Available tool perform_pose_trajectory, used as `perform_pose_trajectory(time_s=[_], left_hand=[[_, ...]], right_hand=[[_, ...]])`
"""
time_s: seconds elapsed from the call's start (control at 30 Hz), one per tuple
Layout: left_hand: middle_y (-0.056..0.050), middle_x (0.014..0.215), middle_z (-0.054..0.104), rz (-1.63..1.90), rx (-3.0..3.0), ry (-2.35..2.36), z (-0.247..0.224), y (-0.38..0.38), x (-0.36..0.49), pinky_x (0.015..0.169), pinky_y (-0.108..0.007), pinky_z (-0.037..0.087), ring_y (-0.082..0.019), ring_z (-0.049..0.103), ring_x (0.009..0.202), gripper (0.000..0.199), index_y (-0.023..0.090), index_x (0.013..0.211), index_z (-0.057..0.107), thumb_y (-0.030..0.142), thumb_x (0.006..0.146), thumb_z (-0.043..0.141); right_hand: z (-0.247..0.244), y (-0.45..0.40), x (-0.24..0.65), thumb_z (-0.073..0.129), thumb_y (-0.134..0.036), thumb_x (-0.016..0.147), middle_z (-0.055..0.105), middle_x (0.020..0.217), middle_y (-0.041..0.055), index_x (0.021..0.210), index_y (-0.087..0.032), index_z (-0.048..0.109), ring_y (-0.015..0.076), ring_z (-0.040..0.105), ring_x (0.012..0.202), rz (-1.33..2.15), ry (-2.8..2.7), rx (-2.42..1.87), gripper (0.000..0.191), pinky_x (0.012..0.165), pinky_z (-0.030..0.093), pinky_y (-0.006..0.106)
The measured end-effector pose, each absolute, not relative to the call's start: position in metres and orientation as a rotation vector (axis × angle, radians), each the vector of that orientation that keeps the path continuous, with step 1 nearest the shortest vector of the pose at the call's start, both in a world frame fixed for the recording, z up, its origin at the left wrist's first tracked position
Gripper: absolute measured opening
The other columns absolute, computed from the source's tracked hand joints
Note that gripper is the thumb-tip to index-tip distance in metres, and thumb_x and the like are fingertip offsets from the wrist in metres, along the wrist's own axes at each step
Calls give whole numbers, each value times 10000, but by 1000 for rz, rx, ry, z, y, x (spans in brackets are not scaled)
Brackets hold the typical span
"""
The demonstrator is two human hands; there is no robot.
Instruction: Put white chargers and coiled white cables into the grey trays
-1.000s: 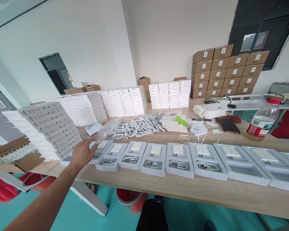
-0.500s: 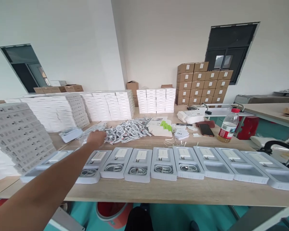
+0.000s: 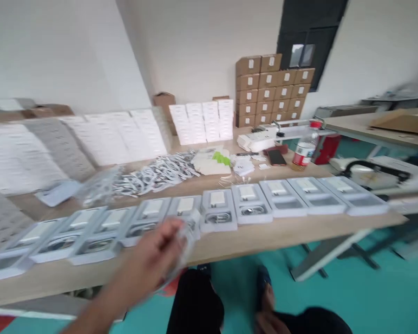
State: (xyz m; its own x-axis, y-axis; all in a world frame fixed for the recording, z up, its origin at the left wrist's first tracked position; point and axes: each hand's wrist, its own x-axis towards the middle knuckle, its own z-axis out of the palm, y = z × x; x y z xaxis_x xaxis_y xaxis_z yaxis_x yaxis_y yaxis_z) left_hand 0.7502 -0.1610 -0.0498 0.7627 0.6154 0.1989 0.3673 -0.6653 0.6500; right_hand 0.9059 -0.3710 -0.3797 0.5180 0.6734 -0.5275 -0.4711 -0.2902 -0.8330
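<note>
My left hand (image 3: 156, 253), blurred by motion, is closed on a bagged cable (image 3: 185, 248) in clear plastic, just over the table's front edge. Behind it stands a row of white trays (image 3: 219, 225), each with a white charger (image 3: 217, 198) in its upper part. Several trays also hold a coiled white cable (image 3: 217, 218); those at the right end have a bare lower compartment. At the bottom edge, low beside my leg, part of my right hand (image 3: 270, 322) shows; its fingers are smeared and cut off. A heap of loose white cables (image 3: 156, 175) lies behind the trays.
Bagged cables (image 3: 99, 185) lie left of the heap. White box stacks (image 3: 114, 139) line the back, with brown cartons (image 3: 270, 93) beyond. Cards (image 3: 212, 160), a phone (image 3: 276, 157) and a bottle (image 3: 304, 147) stand or lie on the right. A red bucket (image 3: 172, 283) is below.
My left hand has come back from the bagged cables toward the front edge with a bagged cable in it. The view has tilted down and turned right. My right hand has appeared at the bottom.
</note>
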Motion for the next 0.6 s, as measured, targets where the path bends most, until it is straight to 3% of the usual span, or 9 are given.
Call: perform_pose_trajectory(time_s=[0.07, 0.13, 0.2, 0.27, 0.37, 0.47, 0.6], left_hand=[[32, 764, 664, 86, 2307, 556, -115, -216, 766, 641, -246, 427, -148, 586, 655, 154, 272, 918, 649, 364, 914, 525], [17, 780, 684, -124, 2235, 494, -178, -255, 780, 658, -251, 400, -162, 596, 711, 163, 246, 859, 678, 314, 891, 534], [10, 729, 666, -174, 2103, 525, -231, -276, 794, 645, -258, 373, -166, 577, 695, 154, 217, 841, 692, 318, 854, 577], [29, 644, 609, -139, 1784, 616, -271, -281, 805, 604, -249, 348, -150, 533, 632, 165, 195, 824, 679, 357, 792, 669], [60, 573, 537, -112, 1374, 737, -299, -273, 807, 539, -222, 342, -125, 497, 555, 326, 194, 808, 600, 467, 716, 753], [4, 672, 626, -220, 1165, 780, -303, -262, 797, 497, -221, 405, -146, 591, 559, 435, 201, 846, 533, 607, 764, 663], [-102, 866, 708, -350, 837, 776, -298, -253, 789, 450, -186, 436, -157, 678, 605, 407, 177, 963, 542, 538, 817, 660]], right_hand=[[-366, -388, 908, 535, -597, 880, 700, 964, 73, 1042, -235, 680, 200, 656, 812, 1128, -92, -1439, 422, 612, 534, 313], [-349, -401, 911, 469, -719, 836, 691, 853, 73, 1018, -206, 701, 186, 638, 718, 1134, -52, -1240, 592, 558, 467, 286], [-334, -410, 915, 606, -722, 742, 692, 841, 57, 1013, -192, 706, 159, 612, 674, 1112, -119, -1101, 604, 570, 441, 273], [-325, -413, 917, 764, -619, 653, 667, 718, 17, 907, -174, 723, 123, 568, 586, 1090, -218, -1192, 514, 557, 411, 254], [-324, -414, 918, 821, -523, 626, 584, 550, -32, 747, -158, 703, 92, 500, 492, 1026, -271, -1354, 401, 510, 354, 233], [-330, -411, 922, 785, -525, 672, 573, 522, -35, 770, -157, 690, 88, 473, 473, 946, -256, -1367, 393, 479, 315, 228], [-335, -407, 927, 751, -527, 712, 592, 557, -22, 802, -159, 685, 102, 502, 497, 878, -286, -1386, 384, 489, 362, 242]])
